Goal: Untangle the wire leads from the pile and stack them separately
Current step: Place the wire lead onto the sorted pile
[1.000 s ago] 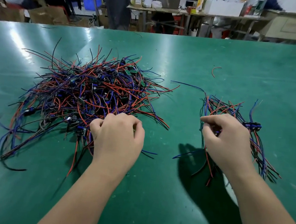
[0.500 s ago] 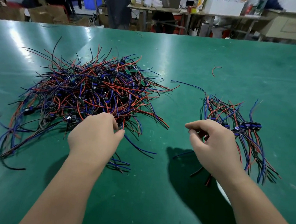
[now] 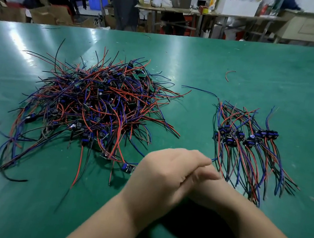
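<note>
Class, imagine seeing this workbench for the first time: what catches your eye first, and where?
A big tangled pile of red, blue and black wire leads fills the left of the green table. Right of it lies a smaller, neater stack of leads. In front, the left hand overlaps the right hand; their grip is hidden.

Bright overhead light. Glare streaks on the green table [image 3: 277,78], far-left side. Left hand [image 3: 162,177] and right hand [image 3: 210,190] slightly motion-blurred, dark shadow beneath them. Background soft, wide-angle bends the edges.
</note>
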`<state>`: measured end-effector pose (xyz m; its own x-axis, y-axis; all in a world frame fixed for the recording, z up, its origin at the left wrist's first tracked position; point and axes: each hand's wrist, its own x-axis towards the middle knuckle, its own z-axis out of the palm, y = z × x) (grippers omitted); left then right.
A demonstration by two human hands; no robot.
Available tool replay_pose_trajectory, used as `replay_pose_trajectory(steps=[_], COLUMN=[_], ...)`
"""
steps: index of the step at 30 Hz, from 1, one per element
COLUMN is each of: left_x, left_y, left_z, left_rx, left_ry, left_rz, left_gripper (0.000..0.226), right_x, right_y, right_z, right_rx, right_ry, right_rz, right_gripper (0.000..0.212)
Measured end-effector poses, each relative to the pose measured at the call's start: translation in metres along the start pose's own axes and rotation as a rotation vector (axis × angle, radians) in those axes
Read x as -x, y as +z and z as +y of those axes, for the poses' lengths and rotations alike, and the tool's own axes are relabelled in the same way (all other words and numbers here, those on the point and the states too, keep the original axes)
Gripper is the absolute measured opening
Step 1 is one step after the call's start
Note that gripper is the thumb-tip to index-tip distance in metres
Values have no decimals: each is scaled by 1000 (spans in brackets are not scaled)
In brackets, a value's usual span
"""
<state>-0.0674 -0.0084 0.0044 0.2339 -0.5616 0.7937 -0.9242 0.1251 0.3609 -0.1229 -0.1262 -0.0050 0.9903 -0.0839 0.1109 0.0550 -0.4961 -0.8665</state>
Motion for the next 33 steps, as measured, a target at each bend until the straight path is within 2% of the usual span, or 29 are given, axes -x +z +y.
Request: replay_pose_trajectory(steps=[4,7,9,11,15,18,20,22,25,28,30,33], left_x=[-8,-12,-12,-11,-9,-10,-12,-14,-16,-15,-14,-13], left_y=[-11,-20,-23,-23,-18,-15,-14,-13,-13,-15,-16,-16], left_z=[-4,-15,-22,-29,-25,-21,-17,-13,-9,-7,-7,-6], left_rx=[64,64,73,69,209,335,484,625,758,772,766,747], left_ry=[-128,-335,-495,-601,-610,-610,-651,-699,-749,-793,-844,-933], left_rz=[116,206,141,3,-177,-177,-129,-74,-58,-129,-161,-217], left_gripper=[41,37,37,37,29,21,19,17,10,10,14,12], right_x=[-4,-5,-4,-3,-4,-3,0,4,7,3,1,2], right_y=[-6,-18,-25,-29,-35,-42,-48,-52,-46,-36,-34,-38], right_z=[-9,-11,-11,-12,-14,-13,-13,-14,-15,-13,-11,-7], right_rx=[-331,-599,-757,-845,-939,-1001,-1088,-1115,-944,-757,-778,-761], right_ry=[-63,5,28,39,57,114,174,244,335,278,198,216], right_rz=[243,388,436,469,573,666,633,479,288,266,297,286], right_gripper=[8,24,28,29,25,14,22,31,33,29,31,29])
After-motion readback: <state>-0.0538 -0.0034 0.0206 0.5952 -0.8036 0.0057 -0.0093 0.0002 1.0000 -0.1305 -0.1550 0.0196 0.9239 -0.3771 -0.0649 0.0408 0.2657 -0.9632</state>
